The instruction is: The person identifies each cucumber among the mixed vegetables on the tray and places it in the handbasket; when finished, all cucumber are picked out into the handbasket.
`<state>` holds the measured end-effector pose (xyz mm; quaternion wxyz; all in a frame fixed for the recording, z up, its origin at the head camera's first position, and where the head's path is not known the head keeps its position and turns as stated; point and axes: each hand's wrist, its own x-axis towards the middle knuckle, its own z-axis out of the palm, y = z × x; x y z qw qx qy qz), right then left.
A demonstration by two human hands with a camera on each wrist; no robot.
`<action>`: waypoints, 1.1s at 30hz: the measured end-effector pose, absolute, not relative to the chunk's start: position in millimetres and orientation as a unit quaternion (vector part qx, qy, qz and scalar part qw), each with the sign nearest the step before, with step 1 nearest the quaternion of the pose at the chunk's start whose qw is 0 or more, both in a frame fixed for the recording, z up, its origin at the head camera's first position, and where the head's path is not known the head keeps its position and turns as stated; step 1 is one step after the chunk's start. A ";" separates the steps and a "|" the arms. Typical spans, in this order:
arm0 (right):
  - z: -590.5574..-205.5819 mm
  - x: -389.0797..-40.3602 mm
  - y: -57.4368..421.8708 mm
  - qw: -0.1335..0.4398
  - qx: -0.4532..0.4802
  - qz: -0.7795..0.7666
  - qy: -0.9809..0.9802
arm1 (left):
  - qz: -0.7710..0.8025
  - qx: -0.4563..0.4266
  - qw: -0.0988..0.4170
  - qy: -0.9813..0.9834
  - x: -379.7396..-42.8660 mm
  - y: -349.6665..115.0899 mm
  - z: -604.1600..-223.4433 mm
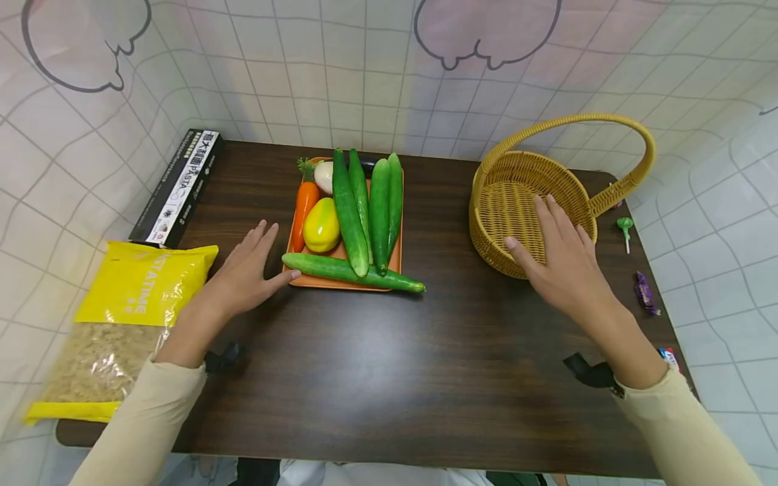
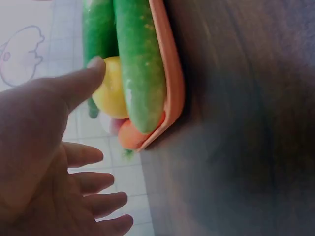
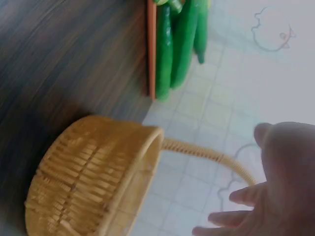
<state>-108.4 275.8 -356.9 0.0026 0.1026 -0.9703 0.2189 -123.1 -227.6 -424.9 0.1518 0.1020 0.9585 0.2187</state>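
My left hand [image 1: 243,277] hovers with fingers spread at the left side of an orange tray [image 1: 389,280]. Its thumb overlaps the end of a cucumber [image 1: 340,268] lying across the tray's front; whether they touch I cannot tell. Several more cucumbers [image 1: 349,216] lie lengthwise in the tray, beside a carrot [image 1: 306,202], a smooth yellow fruit or pepper [image 1: 321,226] and a whitish round vegetable [image 1: 324,177]. A dark vegetable [image 1: 368,164] is mostly hidden at the back. Over the front rim of a wicker basket [image 1: 501,253], my right hand [image 1: 568,266] is spread, holding nothing.
A black pasta box [image 1: 182,189] and a yellow pasta bag [image 1: 130,290] lie at the left. The basket's tall handle [image 1: 571,120] arches up. Along the right edge are a green lollipop [image 1: 625,224] and a purple-wrapped candy [image 1: 646,293]. Grid-patterned cloth [image 1: 377,81] surrounds the table [image 1: 377,378].
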 end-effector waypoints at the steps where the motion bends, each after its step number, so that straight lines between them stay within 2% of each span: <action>1: -355.7 -107.2 272.3 0.013 0.109 0.229 -0.967 | 0.222 0.101 0.155 0.957 -122.3 -227.8 -426.4; 5: -352.7 -101.0 256.0 0.028 0.131 0.257 -0.957 | 0.224 0.098 0.163 0.956 -119.3 -228.0 -434.0; 12: -359.2 -96.6 224.2 -0.016 0.145 0.282 -0.948 | 0.222 0.101 0.179 0.953 -116.7 -226.6 -446.9; 33: -407.2 -151.9 147.2 -0.099 0.175 0.334 -0.921 | 0.241 0.097 0.187 0.947 -121.1 -224.6 -457.5</action>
